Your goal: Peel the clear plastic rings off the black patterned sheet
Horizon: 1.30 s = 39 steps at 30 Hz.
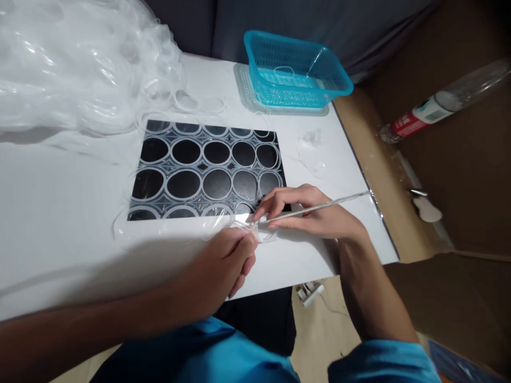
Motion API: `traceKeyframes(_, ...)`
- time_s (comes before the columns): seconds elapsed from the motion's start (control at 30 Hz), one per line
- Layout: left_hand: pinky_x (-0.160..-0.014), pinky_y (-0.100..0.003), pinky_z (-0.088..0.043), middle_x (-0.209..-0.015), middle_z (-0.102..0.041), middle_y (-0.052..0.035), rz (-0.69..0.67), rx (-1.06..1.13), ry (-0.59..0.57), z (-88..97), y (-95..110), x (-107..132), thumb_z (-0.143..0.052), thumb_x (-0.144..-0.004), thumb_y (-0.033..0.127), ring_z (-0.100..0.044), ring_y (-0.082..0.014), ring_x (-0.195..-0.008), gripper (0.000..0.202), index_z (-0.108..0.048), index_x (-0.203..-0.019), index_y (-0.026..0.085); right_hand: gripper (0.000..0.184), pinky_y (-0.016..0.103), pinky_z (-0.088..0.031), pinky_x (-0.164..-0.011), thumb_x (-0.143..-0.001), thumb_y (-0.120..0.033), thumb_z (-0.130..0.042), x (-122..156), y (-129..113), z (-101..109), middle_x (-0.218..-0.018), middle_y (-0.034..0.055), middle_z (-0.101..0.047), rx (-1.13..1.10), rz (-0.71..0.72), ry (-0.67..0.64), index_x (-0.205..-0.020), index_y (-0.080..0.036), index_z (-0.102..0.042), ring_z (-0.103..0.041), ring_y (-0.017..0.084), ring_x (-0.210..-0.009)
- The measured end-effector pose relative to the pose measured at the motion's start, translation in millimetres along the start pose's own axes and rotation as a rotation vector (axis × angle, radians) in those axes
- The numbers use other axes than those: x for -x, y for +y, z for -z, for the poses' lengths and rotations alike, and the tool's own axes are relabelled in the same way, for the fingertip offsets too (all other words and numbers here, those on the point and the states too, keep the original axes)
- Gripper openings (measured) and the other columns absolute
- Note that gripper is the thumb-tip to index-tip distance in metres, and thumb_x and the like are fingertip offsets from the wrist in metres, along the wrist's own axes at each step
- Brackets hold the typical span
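Observation:
My right hand [315, 210] pinches a thin, silvery, rod-like tool [339, 201] between thumb and fingers; its far end points up to the right. The working tip meets a clear plastic ring [261, 232] near the table's front edge. My left hand [229, 260] is closed on this plastic from the left, its fingertips close to the tool's tip. Just behind both hands lies a black mat [282, 178], with rows of translucent oval plastic rings [216, 183] over it. The exact grip on the ring is partly hidden by my fingers.
A large heap of clear plastic rings [80, 69] fills the back left of the white table [59, 213]. At the back stands a blue basket [295, 93] with a ring inside. A plastic bottle [431, 111] and a cardboard wall [471, 186] are on the right.

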State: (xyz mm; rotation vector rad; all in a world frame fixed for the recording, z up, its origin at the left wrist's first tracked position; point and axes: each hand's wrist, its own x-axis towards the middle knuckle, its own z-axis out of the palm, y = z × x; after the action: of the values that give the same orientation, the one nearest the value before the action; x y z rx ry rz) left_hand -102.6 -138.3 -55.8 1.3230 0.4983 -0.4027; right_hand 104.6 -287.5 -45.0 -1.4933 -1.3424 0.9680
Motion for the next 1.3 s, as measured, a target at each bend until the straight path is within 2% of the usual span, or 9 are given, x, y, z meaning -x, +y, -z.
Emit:
traceKeyframes(0.2,-0.047,-0.021,-0.034,-0.052,-0.044,0.0042,0.003,-0.014,0.001,-0.1,2.4,2.6,-0.044,-0.109,0.039,-0.04,-0.0092,-0.045,0.044,-0.045,-0.069,0.022,0.011,0.034,-0.061,-0.094,-0.104,-0.029,-0.076,-3.2,-2.7,-3.7,-0.116,0.009,-0.08,0.101,0.055,-0.067,-0.098,-0.02,-0.077,-0.075,0.022,-0.111)
traceKeyframes(0.43,-0.043,-0.019,-0.028,-0.048,-0.041,0.0054,0.084,0.011,0.036,-2.1,1.5,1.8,-0.047,-0.108,0.042,-0.035,-0.0079,-0.042,0.043,-0.046,-0.07,0.021,0.015,0.038,-0.059,-0.092,-0.108,-0.028,-0.069,-2.9,0.4,-14.8,-0.106,0.008,-0.08,0.228,0.16,-0.076,-0.1,-0.021,-0.08,-0.07,0.022,-0.101)
traceKeyframes(0.53,-0.043,-0.019,-0.029,-0.048,-0.042,0.0054,0.105,0.0,0.046,-2.0,-0.4,2.3,-0.049,-0.108,0.048,-0.036,-0.0081,-0.042,0.045,-0.048,-0.073,0.021,0.015,0.036,-0.061,-0.089,-0.108,-0.029,-0.069,-0.7,1.3,-15.9,-0.109,0.0091,-0.08,0.18,0.142,-0.012,-0.103,-0.02,-0.08,-0.073,0.022,-0.105)
traceKeyframes(0.7,-0.044,-0.018,-0.031,-0.047,-0.041,0.0056,0.121,0.011,0.072,-3.0,-0.4,4.3,-0.046,-0.111,0.054,-0.036,-0.0078,-0.042,0.051,-0.047,-0.072,0.021,0.015,0.032,-0.062,-0.085,-0.102,-0.028,-0.08,0.3,2.0,-20.2,-0.108,0.0098,-0.081,0.114,0.155,0.169,-0.092,-0.017,-0.077,-0.078,0.02,-0.099)
traceKeyframes(0.97,-0.038,-0.014,-0.023,-0.048,-0.04,0.0082,0.156,0.097,0.049,-4.6,0.0,-1.7,-0.049,-0.11,0.066,-0.035,-0.0047,-0.037,0.056,-0.049,-0.077,0.02,0.008,0.035,-0.062,-0.082,-0.098,-0.02,-0.082,-3.5,4.1,-28.4,-0.099,0.0084,-0.08,0.171,0.25,0.284,-0.093,-0.018,-0.077,-0.076,0.022,-0.097)
traceKeyframes(1.07,-0.036,-0.014,-0.022,-0.047,-0.038,0.0102,0.14,0.096,0.075,-5.5,-0.1,-3.1,-0.045,-0.112,0.064,-0.031,-0.0045,-0.034,0.051,-0.05,-0.084,0.021,0.005,0.035,-0.062,-0.079,-0.098,-0.017,-0.082,-3.8,2.3,-30.0,-0.097,0.0084,-0.08,0.166,0.291,0.281,-0.095,-0.018,-0.079,-0.075,0.021,-0.096)
traceKeyframes(1.17,-0.035,-0.014,-0.023,-0.053,-0.045,0.0108,0.073,0.108,0.079,-5.4,-1.5,-2.8,-0.044,-0.113,0.064,-0.031,-0.0032,-0.033,0.047,-0.052,-0.096,0.021,0.006,0.035,-0.061,-0.078,-0.097,-0.014,-0.082,-4.1,2.0,-31.3,-0.099,0.0077,-0.08,0.165,0.31,0.297,-0.096,-0.019,-0.078,-0.074,0.02,-0.094)
traceKeyframes(1.23,-0.034,-0.015,-0.024,-0.063,-0.052,0.0107,0.029,0.121,0.081,-4.3,-3.1,-2.4,-0.047,-0.113,0.063,-0.033,-0.003,-0.032,0.043,-0.052,-0.118,0.021,0.006,0.035,-0.061,-0.078,-0.097,-0.015,-0.083,-4.5,2.6,-32.0,-0.099,0.0068,-0.081,0.163,0.308,0.311,-0.096,-0.019,-0.079,-0.074,0.02,-0.093)
traceKeyframes(1.3,-0.034,-0.015,-0.024,-0.071,-0.058,0.0104,-0.022,0.124,0.079,-2.9,-4.8,-2.4,-0.049,-0.113,0.063,-0.038,-0.004,-0.033,0.046,-0.043,-0.138,0.024,0.005,0.035,-0.062,-0.078,-0.097,-0.016,-0.083,-4.7,2.8,-32.6,-0.1,0.0062,-0.081,0.158,0.297,0.325,-0.096,-0.02,-0.079,-0.074,0.02,-0.091)
